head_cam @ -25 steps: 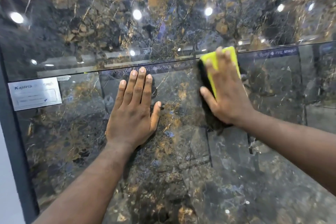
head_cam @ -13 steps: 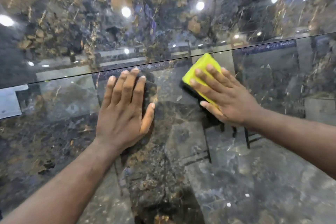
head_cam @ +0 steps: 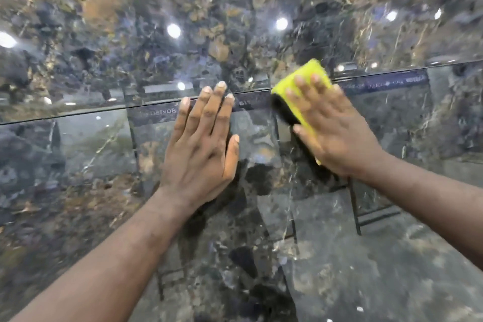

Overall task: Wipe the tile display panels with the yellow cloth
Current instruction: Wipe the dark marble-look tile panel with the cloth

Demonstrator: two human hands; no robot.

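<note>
Our right hand [head_cam: 337,133] swung upright since last frame: straight fingers press the yellow cloth [head_cam: 308,73] flat over the seam [head_cam: 78,112]. Our left hand [head_cam: 201,149] stays flat on the lower panel [head_cam: 392,256], fingers together, tips crossing the seam.

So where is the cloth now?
Head view, right of centre: the cloth lies under the right hand, on the panel seam, beside the left hand.

Left hand [head_cam: 201,154], right hand [head_cam: 337,133] (both flat)
</note>
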